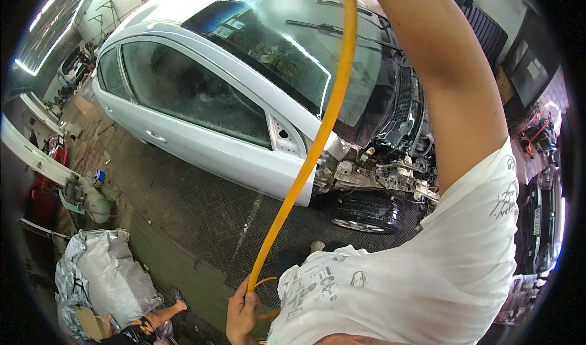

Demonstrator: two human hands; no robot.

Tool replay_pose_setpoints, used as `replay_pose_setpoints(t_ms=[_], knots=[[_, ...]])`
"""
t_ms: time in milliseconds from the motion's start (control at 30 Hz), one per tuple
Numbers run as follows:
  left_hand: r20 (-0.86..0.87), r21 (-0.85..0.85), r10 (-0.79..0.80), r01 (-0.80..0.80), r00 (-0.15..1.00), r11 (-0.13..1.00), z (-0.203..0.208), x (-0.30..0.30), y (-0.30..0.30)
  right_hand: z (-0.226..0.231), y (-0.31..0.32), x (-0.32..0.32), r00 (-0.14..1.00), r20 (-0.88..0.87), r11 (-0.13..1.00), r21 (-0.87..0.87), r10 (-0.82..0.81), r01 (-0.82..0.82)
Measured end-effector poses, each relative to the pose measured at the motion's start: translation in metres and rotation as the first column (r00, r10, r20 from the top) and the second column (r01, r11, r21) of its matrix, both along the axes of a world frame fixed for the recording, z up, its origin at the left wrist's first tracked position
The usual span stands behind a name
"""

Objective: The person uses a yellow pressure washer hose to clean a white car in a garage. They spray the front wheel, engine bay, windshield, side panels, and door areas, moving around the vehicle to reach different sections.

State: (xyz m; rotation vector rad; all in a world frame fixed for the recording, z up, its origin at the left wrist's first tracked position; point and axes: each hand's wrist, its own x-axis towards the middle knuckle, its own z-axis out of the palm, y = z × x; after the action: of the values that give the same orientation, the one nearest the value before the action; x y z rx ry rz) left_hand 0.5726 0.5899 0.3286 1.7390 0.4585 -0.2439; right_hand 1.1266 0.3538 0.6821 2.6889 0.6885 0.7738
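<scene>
My left hand (241, 314) is closed around a yellow hose (311, 157) low in the view, in front of my white shirt. From that fist the hose runs upward in a long curve and leaves through the top edge. My right arm (455, 82) is raised, and its hand is out of view beyond the top. In front of me stands a white car (244, 169) with its front fender and bumper off. Its windshield (256, 52) looks wet, and a whitish mist hangs over the upper part. The exposed front wheel (366, 214) sits beneath bare metal parts.
At the lower left, another person's leg (165, 314) shows beside a large bundle in silvery plastic sheeting (116, 272). A greenish tank (94, 201) stands on the left. A dark vehicle (543, 217) is at the far right. The patterned floor (201, 217) looks wet.
</scene>
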Motion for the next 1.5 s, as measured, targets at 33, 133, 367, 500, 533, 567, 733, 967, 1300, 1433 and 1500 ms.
replay_pose_setpoints(t_ms=[33,133,367,500,533,567,733,967,1300,1433,1500], knots=[[-0.011,-0.043,0.0,0.0,1.0,0.999,-0.002,-0.002,0.003,-0.008,-0.017,0.0,0.996,-0.015,0.996,-0.002,-0.086,0.086],[0.01,-0.044,-0.049,0.05,0.999,0.998,-0.025,-0.011,0.021,-0.034,-0.063,-0.006,0.947,-0.073,0.949,0.004,-0.313,0.314],[0.035,0.002,-0.109,0.109,0.993,0.994,-0.044,-0.044,0.054,-0.039,-0.052,-0.017,0.995,-0.011,0.995,0.016,-0.1,0.1],[0.028,0.015,-0.053,0.053,0.998,0.998,-0.059,-0.081,0.084,-0.028,0.019,-0.095,0.913,0.209,0.9,0.196,0.35,-0.39],[0.014,0.019,-0.05,0.05,0.999,0.999,-0.058,-0.086,0.086,-0.029,0.016,-0.099,0.926,0.175,0.919,0.155,0.335,-0.362],[-0.001,0.022,-0.046,0.046,0.999,0.999,-0.058,-0.09,0.088,-0.03,0.01,-0.099,0.937,0.14,0.935,0.114,0.319,-0.335],[0.046,0.008,-0.134,0.134,0.99,0.991,-0.065,-0.103,0.089,-0.066,-0.058,-0.096,0.971,-0.049,0.969,-0.092,-0.235,0.229],[0.02,0.051,-0.167,0.166,0.986,0.985,-0.064,-0.109,0.075,-0.104,-0.089,-0.148,0.997,0.079,0.958,0.288,-0.023,-0.001],[-0.005,0.13,-0.128,0.127,0.992,0.983,-0.05,-0.079,-0.013,-0.116,-0.196,-0.086,0.827,-0.131,0.821,0.107,-0.547,0.561],[-0.037,0.138,-0.168,0.171,0.985,0.975,-0.066,-0.049,-0.07,-0.125,-0.27,-0.044,0.789,-0.178,0.773,0.166,-0.588,0.612],[-0.049,0.159,-0.158,0.164,0.986,0.974,-0.068,-0.031,-0.102,-0.122,-0.271,-0.052,0.749,-0.239,0.711,0.237,-0.618,0.662]])
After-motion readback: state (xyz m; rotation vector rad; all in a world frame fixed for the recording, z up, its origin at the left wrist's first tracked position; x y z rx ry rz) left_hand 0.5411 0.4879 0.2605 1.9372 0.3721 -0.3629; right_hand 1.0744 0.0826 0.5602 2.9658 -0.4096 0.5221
